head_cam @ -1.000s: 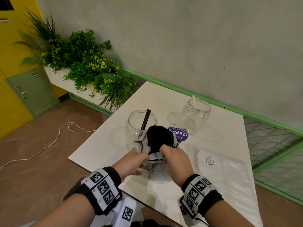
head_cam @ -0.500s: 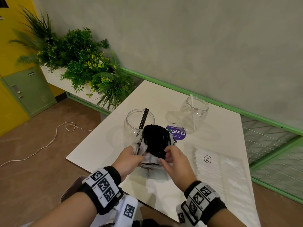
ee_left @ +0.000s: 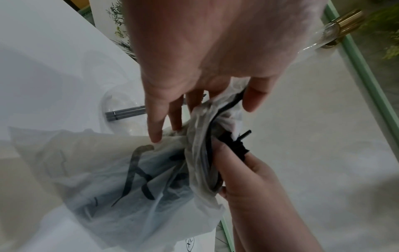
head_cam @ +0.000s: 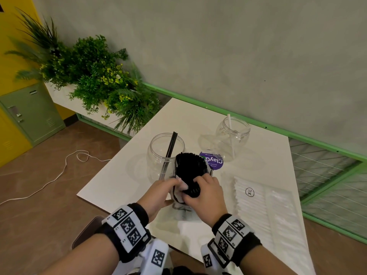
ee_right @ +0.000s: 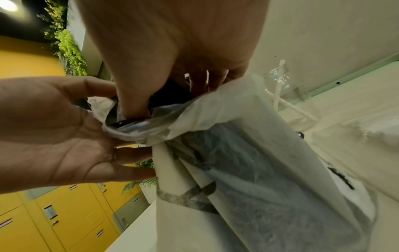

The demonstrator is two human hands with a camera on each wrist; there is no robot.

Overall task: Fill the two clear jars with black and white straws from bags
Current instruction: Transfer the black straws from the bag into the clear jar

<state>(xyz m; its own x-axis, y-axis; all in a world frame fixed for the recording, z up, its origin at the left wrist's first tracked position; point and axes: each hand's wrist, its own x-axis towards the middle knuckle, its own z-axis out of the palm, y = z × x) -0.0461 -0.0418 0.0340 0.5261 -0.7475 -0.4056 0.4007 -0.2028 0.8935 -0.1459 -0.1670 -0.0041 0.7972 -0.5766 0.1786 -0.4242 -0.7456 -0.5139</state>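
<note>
Our left hand [head_cam: 158, 192] grips the bag [ee_left: 134, 187] mouth; our right hand [head_cam: 206, 193] pinches the black straws [head_cam: 190, 165]. They stand upright, the near jar [head_cam: 165, 153] just beyond-left, nearer the left hand

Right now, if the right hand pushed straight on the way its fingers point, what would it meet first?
The right hand would probably meet the bundle of black straws in the bag it already reaches into; the jar with black straws stands beyond, though depth is unclear.

Straw bag [head_cam: 188, 175] stands between two jars [head_cam: 165, 153], table [head_cam: 123, 175].
</note>
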